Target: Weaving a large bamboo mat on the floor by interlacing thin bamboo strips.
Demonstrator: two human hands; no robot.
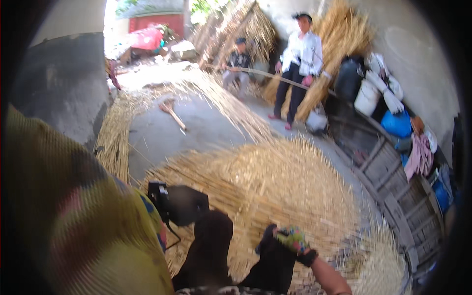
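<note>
- Mat [314, 182]: flat on floor, straw-coloured reed-like strips, rounded far edge; fills ground in front of the person's knees, running on past both dark trouser legs [211, 250].
- Right hand [293, 239]: green patterned glove, dark wristband [308, 257], bare forearm from lower edge; at the right knee, above mat. Back of glove faces camera; finger spread and grip blurred, can't tell if holding a strip.
- Left hand: out of frame, state can't be told.
- Yellow-green patterned fabric [83, 211]: large, blurred, across lower left; can't tell whose.
- Black boxy object [184, 204]: beside left knee, over mat; thin dark cord or bar below.
- Wooden mallet [167, 106]: lying on grey floor beyond mat.
- Loose strips [228, 105]: on floor, from doorway toward mat; more at left wall and lower right.
- Standing person [303, 56]: white shirt, dark cap, near long pale stick [260, 73].
- Seated person [238, 61]: dark top, behind stick.
- Stalk bundles [341, 37]: leaning at back wall.
- Slatted wooden frame [399, 219]: right side; white bucket [368, 98], blue bag [396, 123], pink cloth [420, 156] along it.
</note>
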